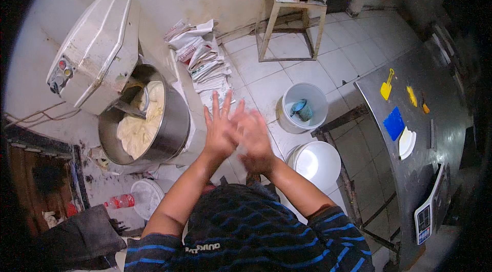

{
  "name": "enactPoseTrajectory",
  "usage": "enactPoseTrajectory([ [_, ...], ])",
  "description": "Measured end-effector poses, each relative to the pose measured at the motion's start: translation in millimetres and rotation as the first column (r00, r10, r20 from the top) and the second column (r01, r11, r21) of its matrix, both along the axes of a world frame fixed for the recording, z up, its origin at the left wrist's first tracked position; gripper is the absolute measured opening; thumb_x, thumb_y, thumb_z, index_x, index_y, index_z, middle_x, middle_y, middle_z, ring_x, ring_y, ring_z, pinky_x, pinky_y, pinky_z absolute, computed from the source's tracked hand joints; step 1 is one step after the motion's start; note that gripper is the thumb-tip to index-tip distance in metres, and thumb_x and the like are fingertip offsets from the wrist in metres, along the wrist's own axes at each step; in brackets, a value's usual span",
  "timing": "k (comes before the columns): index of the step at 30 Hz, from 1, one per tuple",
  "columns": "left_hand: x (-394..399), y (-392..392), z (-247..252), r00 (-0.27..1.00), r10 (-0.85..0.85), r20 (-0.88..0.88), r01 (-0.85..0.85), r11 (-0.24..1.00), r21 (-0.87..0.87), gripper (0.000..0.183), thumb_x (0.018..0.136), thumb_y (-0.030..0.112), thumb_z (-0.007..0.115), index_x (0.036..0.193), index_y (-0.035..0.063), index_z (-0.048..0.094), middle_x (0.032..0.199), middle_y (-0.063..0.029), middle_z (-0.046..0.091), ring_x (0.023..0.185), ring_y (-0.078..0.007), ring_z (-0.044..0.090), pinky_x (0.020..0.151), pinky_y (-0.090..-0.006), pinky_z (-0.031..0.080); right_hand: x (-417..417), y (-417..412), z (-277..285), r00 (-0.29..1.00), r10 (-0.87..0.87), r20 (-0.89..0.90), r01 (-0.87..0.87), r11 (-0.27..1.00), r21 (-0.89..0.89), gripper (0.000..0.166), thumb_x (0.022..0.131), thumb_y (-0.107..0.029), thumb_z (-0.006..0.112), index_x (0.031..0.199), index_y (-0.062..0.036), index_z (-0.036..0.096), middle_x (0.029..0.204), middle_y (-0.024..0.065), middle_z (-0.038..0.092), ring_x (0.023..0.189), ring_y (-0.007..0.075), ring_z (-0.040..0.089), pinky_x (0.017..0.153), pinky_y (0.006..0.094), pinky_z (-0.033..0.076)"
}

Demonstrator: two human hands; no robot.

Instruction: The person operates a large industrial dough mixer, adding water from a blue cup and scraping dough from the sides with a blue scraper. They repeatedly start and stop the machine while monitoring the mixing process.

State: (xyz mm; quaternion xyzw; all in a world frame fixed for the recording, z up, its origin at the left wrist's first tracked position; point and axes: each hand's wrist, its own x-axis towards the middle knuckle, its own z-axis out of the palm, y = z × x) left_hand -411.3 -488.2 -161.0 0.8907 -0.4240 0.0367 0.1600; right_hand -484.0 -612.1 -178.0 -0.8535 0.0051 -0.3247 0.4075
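Observation:
My left hand (221,129) is raised in the middle of the view with its fingers spread and nothing in it. Close against its thumb side, my right hand (255,139) is blurred by motion; I see no object in it. Whether the palms touch is hard to tell. To the left stands a spiral dough mixer (96,49). Pale dough (134,137) lies in its steel bowl (177,122), around the metal spiral hook (146,99).
Folded sacks (207,60) are piled beyond my hands. On the right are a bucket (286,112) holding a blue item, a white bucket (317,164), and a metal table (415,179) with a yellow scoop (386,89), blue scraper (393,123) and digital scale (424,224). A metal stand (271,26) is behind.

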Motion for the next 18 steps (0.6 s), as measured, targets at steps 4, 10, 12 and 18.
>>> enactPoseTrajectory([
  [4,-12,-4,8,0.998,-0.032,-0.047,0.04,0.983,0.18,0.056,0.073,0.024,0.063,0.124,0.0089,0.046,0.14,-0.0175,0.021,0.132,-0.0415,0.002,0.096,-0.0659,0.011,24,-44,-37,0.777,0.08,-0.624,0.112,0.959,0.262,0.039,0.087,-0.021,0.042,0.118,0.0016,0.048,0.123,0.0206,0.046,0.118,0.0333,0.04,0.1,0.0434,0.026],
  [10,-8,3,-32,0.967,-0.236,0.098,0.246,0.963,-0.11,0.056,0.072,0.022,0.063,0.124,0.0112,0.047,0.141,-0.0145,0.021,0.131,-0.042,0.006,0.095,-0.0662,0.017,18,-9,-5,0.989,0.143,-0.044,-0.148,0.98,-0.135,0.043,0.09,-0.027,0.034,0.118,0.0025,0.048,0.124,0.0194,0.046,0.12,0.0325,0.039,0.1,0.0396,0.027],
  [12,-16,0,-31,0.973,-0.23,0.022,0.224,0.961,0.159,0.056,0.071,0.021,0.063,0.124,0.0133,0.046,0.141,-0.0138,0.021,0.131,-0.0412,0.011,0.095,-0.0657,0.018,29,-24,-34,0.952,0.115,-0.284,-0.158,0.978,-0.133,0.043,0.09,-0.029,0.032,0.119,0.0002,0.047,0.126,0.0184,0.044,0.121,0.0319,0.037,0.101,0.0391,0.026],
  [18,-27,3,-23,0.973,-0.221,-0.065,0.222,0.975,0.001,0.05,0.069,0.013,0.063,0.118,0.0145,0.05,0.139,-0.0146,0.027,0.127,-0.0427,0.02,0.096,-0.0606,0.023,25,-23,1,0.998,0.046,0.051,-0.061,0.935,0.349,0.045,0.093,-0.026,0.027,0.124,0.0022,0.041,0.13,0.0184,0.039,0.124,0.0337,0.032,0.101,0.0383,0.024],
])
